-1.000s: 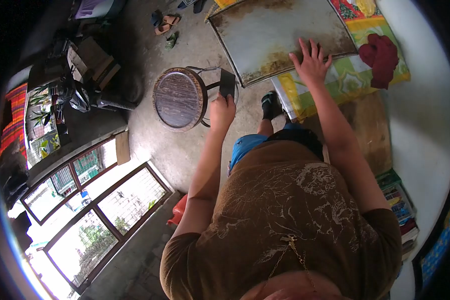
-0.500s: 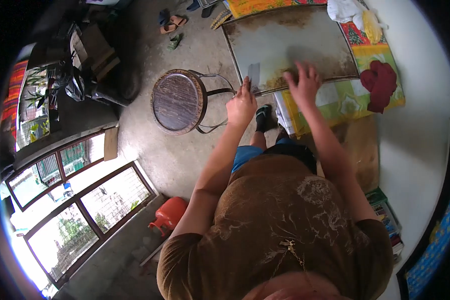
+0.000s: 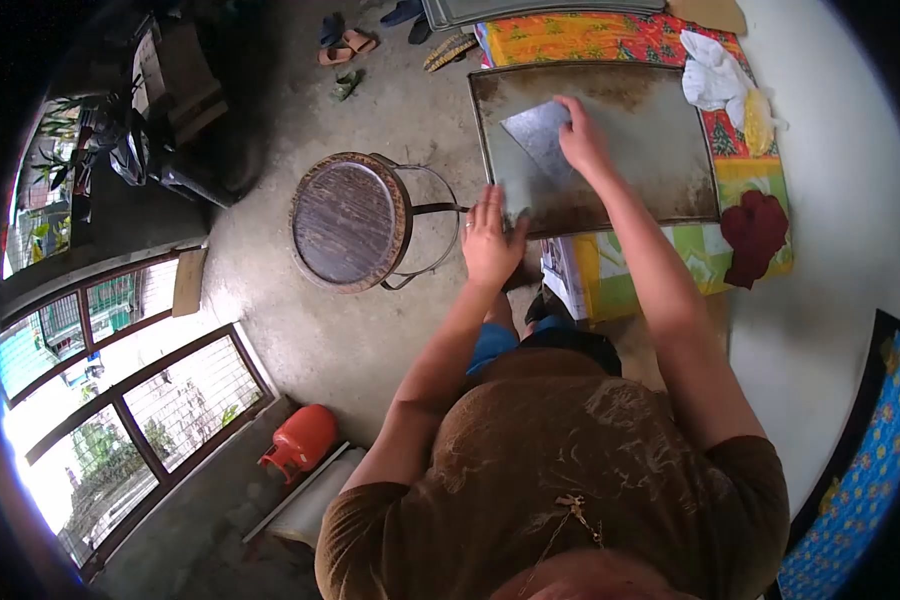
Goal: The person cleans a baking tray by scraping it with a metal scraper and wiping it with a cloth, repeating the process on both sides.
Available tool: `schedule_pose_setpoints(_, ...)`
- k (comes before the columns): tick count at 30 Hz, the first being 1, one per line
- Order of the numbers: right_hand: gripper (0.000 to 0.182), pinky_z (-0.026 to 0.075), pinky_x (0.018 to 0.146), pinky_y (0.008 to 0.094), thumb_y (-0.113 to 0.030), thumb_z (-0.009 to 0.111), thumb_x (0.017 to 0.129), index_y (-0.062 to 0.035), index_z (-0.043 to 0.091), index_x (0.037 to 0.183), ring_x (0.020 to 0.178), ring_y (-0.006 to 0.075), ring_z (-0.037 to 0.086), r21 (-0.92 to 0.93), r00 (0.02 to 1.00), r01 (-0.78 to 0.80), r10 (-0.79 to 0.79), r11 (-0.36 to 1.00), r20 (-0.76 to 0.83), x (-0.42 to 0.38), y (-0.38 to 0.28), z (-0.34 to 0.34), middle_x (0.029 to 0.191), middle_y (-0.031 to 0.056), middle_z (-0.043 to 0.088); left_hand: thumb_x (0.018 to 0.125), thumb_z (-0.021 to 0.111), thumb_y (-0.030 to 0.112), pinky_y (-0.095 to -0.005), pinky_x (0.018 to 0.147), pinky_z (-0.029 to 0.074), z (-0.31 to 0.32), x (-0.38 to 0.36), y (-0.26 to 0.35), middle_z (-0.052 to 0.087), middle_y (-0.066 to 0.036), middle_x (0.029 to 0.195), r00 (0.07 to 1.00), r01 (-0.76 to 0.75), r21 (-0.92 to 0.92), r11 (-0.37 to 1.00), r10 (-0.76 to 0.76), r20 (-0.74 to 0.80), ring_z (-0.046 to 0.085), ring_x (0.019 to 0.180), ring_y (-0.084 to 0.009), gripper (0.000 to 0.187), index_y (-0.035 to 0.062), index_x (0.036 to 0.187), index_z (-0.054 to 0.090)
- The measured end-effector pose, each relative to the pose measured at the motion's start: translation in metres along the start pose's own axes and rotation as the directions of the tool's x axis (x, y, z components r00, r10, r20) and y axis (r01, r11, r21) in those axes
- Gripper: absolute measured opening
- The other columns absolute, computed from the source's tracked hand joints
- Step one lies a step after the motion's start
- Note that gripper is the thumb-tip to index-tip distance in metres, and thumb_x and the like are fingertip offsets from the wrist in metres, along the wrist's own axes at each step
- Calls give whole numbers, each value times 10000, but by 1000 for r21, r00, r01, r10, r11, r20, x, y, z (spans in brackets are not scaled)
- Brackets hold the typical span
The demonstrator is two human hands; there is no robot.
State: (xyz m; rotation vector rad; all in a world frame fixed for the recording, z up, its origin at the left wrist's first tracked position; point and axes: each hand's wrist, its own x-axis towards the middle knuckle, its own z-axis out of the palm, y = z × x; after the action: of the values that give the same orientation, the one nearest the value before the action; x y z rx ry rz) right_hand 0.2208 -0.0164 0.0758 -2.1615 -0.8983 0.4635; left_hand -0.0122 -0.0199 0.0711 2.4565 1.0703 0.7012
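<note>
A large, shallow metal tray (image 3: 630, 130) with brown stains along its edges lies on a cloth-covered surface in front of me. My right hand (image 3: 585, 145) is over the tray, its fingers closed on one side of a thin, flat grey scraper-like plate (image 3: 535, 135) that lies slanted against the tray's surface. At the tray's near left corner is my left hand (image 3: 490, 240), fingers stretched out on the rim and thumb apart, with nothing seen in it.
Left of the tray stands a round wooden stool (image 3: 348, 222). A dark red cloth (image 3: 755, 238) and a white cloth (image 3: 712, 70) lie to the right on the patterned cover (image 3: 660, 255). More trays (image 3: 540, 10) are at the back. Sandals (image 3: 348, 45) and a red gas cylinder (image 3: 303, 440) are on the floor.
The grey plate was near the left hand at the tray's left edge; now the right hand holds it farther in. My left hand has opened on the rim. The view has shifted.
</note>
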Motion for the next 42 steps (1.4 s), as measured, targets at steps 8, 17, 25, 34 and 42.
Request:
schedule_pose_setpoints(8, 457, 553, 748, 436, -334, 683, 812, -150, 557, 1211, 1050, 324, 569, -536, 922, 284, -379, 795, -75, 92, -35, 43, 1046, 101, 605, 954, 529, 239, -327, 498, 570, 24, -7, -55, 571, -129, 1227, 447, 871, -490, 5, -420, 790, 684, 802, -279, 536, 20, 1412, 358)
schedule_pose_setpoints(17, 547, 549, 753, 404, -424, 754, 726, -390, 577, 1243, 1064, 273, 541, -596, 894, 414, -430, 689, 123, 79, -37, 47, 1092, 73, 550, 983, 488, 231, -387, 548, 579, 12, -3, -49, 632, -194, 1049, 345, 870, -439, -225, -359, 867, 692, 680, -339, 449, -44, 1327, 402)
schedule_pose_setpoints(25, 552, 556, 749, 403, -424, 750, 733, -407, 572, 1255, 1053, 278, 547, -576, 918, 389, -354, 719, 178, 56, -39, 35, 1087, 80, 530, 990, 464, 213, -391, 555, 583, 14, -4, -49, 627, -187, 1030, 362, 868, -447, -216, -341, 867, 683, 655, -341, 387, -61, 1263, 441)
schedule_pose_setpoints(34, 518, 551, 780, 415, -394, 764, 731, -361, 610, 1224, 1062, 279, 561, -594, 924, 378, -251, 711, 288, 36, -53, 29, 1108, 83, 533, 990, 459, 213, -377, 526, 568, 11, -3, -45, 634, -177, 981, 391, 858, -478, -188, -364, 845, 671, 619, -330, 342, -58, 1196, 493)
schedule_pose_setpoints(42, 478, 552, 761, 401, -375, 763, 724, -297, 637, 1178, 1031, 281, 567, -601, 927, 358, -348, 715, 138, 46, -58, 38, 1076, 93, 545, 988, 447, 195, -392, 521, 575, 11, -2, -45, 643, -177, 949, 392, 855, -482, -193, -367, 843, 675, 629, -332, 333, -80, 1166, 510)
